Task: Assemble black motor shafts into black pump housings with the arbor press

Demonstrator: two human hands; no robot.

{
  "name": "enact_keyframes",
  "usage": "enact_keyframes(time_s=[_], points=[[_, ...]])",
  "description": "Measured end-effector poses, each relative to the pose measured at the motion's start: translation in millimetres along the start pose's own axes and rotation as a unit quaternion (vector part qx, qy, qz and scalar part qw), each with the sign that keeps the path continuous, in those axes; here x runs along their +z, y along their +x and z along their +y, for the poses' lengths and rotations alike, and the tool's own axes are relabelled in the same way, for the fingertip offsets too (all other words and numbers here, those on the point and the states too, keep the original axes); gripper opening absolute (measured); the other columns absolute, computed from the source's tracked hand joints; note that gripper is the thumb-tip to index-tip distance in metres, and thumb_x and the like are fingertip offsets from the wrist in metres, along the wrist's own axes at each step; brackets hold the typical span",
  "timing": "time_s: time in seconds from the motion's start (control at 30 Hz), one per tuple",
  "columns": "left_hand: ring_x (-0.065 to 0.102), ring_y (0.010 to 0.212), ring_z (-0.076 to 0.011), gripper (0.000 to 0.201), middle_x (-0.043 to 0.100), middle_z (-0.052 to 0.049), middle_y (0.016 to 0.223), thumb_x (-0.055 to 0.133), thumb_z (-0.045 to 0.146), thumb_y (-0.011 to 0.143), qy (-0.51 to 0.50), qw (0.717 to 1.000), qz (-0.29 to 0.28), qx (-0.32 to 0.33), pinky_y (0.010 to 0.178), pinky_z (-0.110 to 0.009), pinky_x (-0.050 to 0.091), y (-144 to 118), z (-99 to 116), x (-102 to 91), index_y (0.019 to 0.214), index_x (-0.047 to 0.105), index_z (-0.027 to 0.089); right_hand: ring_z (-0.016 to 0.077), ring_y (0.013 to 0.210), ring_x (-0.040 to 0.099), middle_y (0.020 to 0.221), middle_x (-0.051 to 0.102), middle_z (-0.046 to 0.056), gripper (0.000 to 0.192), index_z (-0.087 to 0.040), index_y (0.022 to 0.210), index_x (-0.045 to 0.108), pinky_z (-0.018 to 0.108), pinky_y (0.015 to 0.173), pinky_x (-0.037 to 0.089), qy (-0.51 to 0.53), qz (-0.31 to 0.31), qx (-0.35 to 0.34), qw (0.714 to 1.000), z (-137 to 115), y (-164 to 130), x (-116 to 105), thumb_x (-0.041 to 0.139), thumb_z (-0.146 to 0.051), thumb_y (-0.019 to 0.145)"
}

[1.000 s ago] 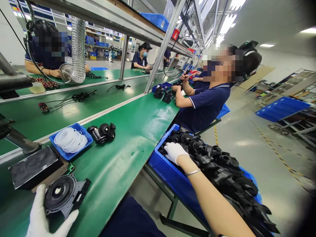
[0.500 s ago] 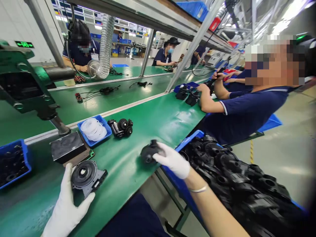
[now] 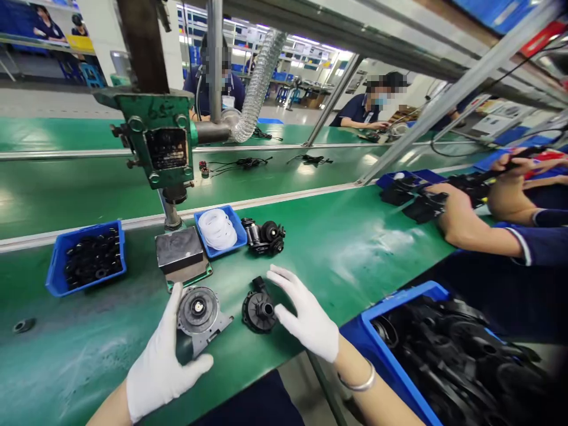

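My left hand [image 3: 166, 355], in a white glove, lies curved around the left side of a round pump housing [image 3: 198, 310] with a grey flange and a pale centre. Its fingers touch the rim while the thumb stretches out below, apart from the part. A black pump cover [image 3: 258, 312] with a spout sits to the right on the green bench. Beside that cover is my gloved right hand [image 3: 304, 310], its fingers spread and nothing gripped; whether a fingertip touches the spout I cannot tell.
A green press [image 3: 166, 139] stands over a metal block [image 3: 180, 249]. Around it are blue bins of white rings [image 3: 217, 229] and small black parts [image 3: 95, 258], plus black rotors [image 3: 265, 236]. A large blue crate [image 3: 373, 331] is at right, near a co-worker's arm [image 3: 470, 222].
The view has swung left. My right hand has set the black cover on the bench and opened beside it. My left hand remains around the housing, its thumb farther from it.
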State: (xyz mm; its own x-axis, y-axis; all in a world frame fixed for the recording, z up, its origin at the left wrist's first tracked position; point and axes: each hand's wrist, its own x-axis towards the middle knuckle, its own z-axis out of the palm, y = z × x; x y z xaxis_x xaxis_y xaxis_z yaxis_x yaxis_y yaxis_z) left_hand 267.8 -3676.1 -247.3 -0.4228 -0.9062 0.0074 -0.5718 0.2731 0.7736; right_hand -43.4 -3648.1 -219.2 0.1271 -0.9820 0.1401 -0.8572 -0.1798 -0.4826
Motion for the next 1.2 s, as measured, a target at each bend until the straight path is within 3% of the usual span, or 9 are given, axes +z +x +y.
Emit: enact_keyframes(time_s=[0.07,0.1,0.17,0.3,0.47,0.57,0.67,0.93,1.2], points=[[0.026,0.144,-0.0407,0.109,0.016,-0.021,0.161,0.069,0.033,0.078,-0.014,1.000,-0.002,-0.007,0.113,-0.060,0.033,3,2,-0.3,0.154,-0.009,0.023,0.0327,0.140,0.036,0.156,0.027,0.018,0.058,-0.019,0.137,0.049,0.052,0.107,0.042,-0.008,-0.029,-0.077,0.997,1,6,10,0.063,-0.030,0.081],[0.027,0.144,-0.0402,0.109,0.018,-0.021,0.160,0.069,0.031,0.077,-0.021,1.000,-0.001,-0.007,0.114,-0.059,0.033,4,2,-0.4,0.154,-0.007,0.022,0.0345,0.142,0.032,0.157,0.026,0.019,0.057,-0.018,0.133,0.052,0.054,0.108,0.040,-0.016,-0.042,-0.106,0.993,3,10,16,0.066,-0.032,0.080],[0.028,0.144,-0.0388,0.109,0.022,-0.021,0.159,0.070,0.027,0.074,-0.040,0.999,0.000,-0.006,0.116,-0.057,0.032,6,3,-0.6,0.154,-0.004,0.020,0.0357,0.138,0.038,0.149,0.037,0.021,0.052,-0.016,0.126,0.056,0.057,0.106,0.041,-0.024,-0.052,-0.136,0.989,5,18,24,0.068,-0.034,0.078],[0.033,0.143,-0.0376,0.112,0.033,-0.021,0.154,0.074,0.022,0.064,-0.091,0.995,-0.013,-0.024,0.118,-0.055,0.030,11,9,-4.0,0.153,0.006,0.016,0.0309,0.116,0.057,0.122,0.056,0.017,0.035,-0.018,0.113,0.063,0.052,0.096,0.050,0.029,-0.006,-0.108,0.994,0,41,19,0.063,-0.029,0.079],[0.046,0.134,-0.0369,0.105,0.046,-0.017,0.146,0.079,0.020,0.055,-0.152,0.988,-0.025,-0.025,0.115,-0.051,0.036,19,22,-15.4,0.146,0.027,0.017,0.0284,0.113,0.058,0.124,0.053,0.013,0.033,-0.024,0.113,0.063,0.047,0.094,0.052,0.096,0.021,-0.121,0.988,-54,78,0,0.057,-0.025,0.081],[0.055,0.124,-0.0340,0.097,0.053,-0.012,0.138,0.081,0.019,0.052,-0.188,0.982,-0.023,-0.018,0.109,-0.046,0.045,23,27,-20.8,0.139,0.037,0.019,0.0295,0.110,0.058,0.120,0.054,0.013,0.037,-0.023,0.111,0.063,0.048,0.092,0.053,0.078,-0.012,-0.167,0.983,-92,93,5,0.064,-0.026,0.075],[0.061,0.114,-0.0308,0.097,0.058,-0.009,0.130,0.082,0.019,0.050,-0.216,0.976,-0.019,-0.019,0.102,-0.042,0.050,26,28,-24.0,0.136,0.039,0.021,0.0312,0.110,0.058,0.120,0.054,0.014,0.040,-0.022,0.110,0.063,0.050,0.091,0.054,0.047,-0.042,-0.203,0.977,-109,100,16,0.070,-0.030,0.071],[0.064,0.104,-0.0280,0.087,0.062,-0.005,0.119,0.084,0.021,0.049,-0.236,0.971,-0.030,0.001,0.094,-0.038,0.053,31,25,-29.9,0.128,0.047,0.021,0.0327,0.110,0.057,0.123,0.052,0.016,0.045,-0.021,0.115,0.061,0.052,0.089,0.055,-0.007,-0.062,-0.228,0.972,-102,102,20,0.071,-0.034,0.073],[0.063,0.104,-0.0266,0.093,0.062,-0.002,0.118,0.083,0.017,0.048,-0.254,0.967,-0.018,0.022,0.094,-0.038,0.053,33,26,-31.8,0.132,0.042,0.025,0.0343,0.117,0.053,0.128,0.047,0.017,0.046,-0.021,0.120,0.058,0.055,0.092,0.053,-0.027,-0.116,-0.225,0.967,-107,104,16,0.069,-0.036,0.078]])
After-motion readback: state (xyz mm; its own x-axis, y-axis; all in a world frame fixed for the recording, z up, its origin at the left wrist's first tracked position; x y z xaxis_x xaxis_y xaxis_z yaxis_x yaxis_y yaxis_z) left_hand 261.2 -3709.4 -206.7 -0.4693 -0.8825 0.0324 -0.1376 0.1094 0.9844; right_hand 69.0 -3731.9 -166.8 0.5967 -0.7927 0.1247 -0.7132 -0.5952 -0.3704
